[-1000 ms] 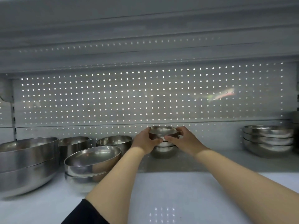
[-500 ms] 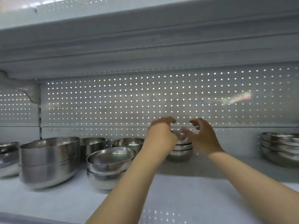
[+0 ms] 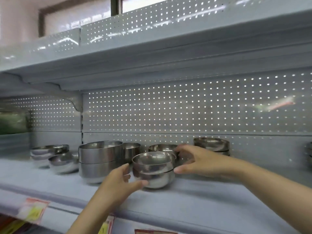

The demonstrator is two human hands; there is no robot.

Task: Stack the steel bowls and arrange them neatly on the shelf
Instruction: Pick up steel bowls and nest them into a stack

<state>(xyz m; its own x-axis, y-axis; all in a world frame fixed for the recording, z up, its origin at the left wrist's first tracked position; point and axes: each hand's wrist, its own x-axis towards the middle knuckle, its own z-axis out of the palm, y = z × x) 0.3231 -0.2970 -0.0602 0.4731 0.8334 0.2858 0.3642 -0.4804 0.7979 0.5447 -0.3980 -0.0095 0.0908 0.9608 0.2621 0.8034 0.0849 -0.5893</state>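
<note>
Two bare hands close in on a stack of two round polished steel bowls (image 3: 152, 171) standing at the centre of the frame on a pale grey metal shelf (image 3: 194, 205). The left hand (image 3: 118, 184), rising from the bottom centre, has its fingers spread and its thumb against the lower bowl's left underside. The right hand (image 3: 195, 162), reaching in from the right edge, has its fingers spread apart; its thumb meets the stack's right side where the two rims join, and its upper fingertips sit at the rim of a single small steel bowl (image 3: 162, 147) just behind. Whether either hand truly grips is hard to tell.

Left of the stack stands a taller pair of large straight-sided steel bowls (image 3: 101, 159), with another deep steel bowl (image 3: 131, 149) behind. Further stacks of shallow steel bowls (image 3: 211, 144) rest right of centre against the white perforated back panel (image 3: 168, 108), and low rounded steel bowls (image 3: 55, 157) sit blurred at left. Red-and-yellow price labels (image 3: 33, 210) line the shelf's front edge at lower left.
</note>
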